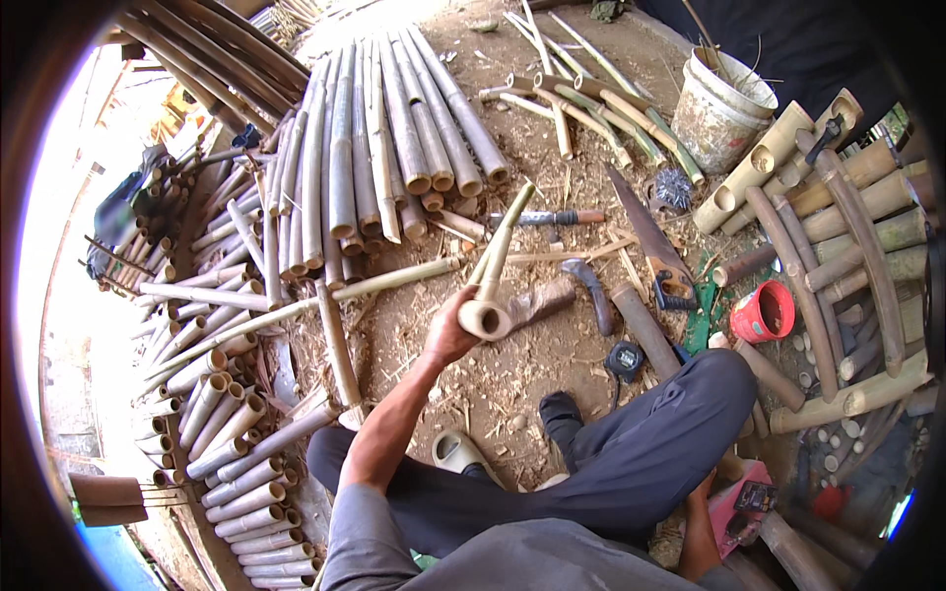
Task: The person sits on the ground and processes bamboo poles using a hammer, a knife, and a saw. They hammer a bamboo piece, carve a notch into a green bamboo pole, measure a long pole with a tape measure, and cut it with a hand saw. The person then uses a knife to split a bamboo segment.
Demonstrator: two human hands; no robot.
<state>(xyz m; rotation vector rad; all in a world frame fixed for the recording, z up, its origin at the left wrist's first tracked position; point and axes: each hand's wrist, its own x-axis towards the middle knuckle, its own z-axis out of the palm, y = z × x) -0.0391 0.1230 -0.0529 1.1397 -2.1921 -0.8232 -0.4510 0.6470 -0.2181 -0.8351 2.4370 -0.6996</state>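
The right hand [702,492] is mostly hidden behind the raised right knee [690,394]; only the forearm shows, so its grip cannot be told. What it reaches near, a pink box [739,507], is half covered by the leg. The left hand [448,330] shows only its back, with the fingers wrapped out of sight behind the bamboo piece [493,286]. The bamboo frame [847,256] runs off the dark right rim. A bundle of dark cloth [118,222] at the left is washed out by glare. The bucket [724,103] hides its contents.
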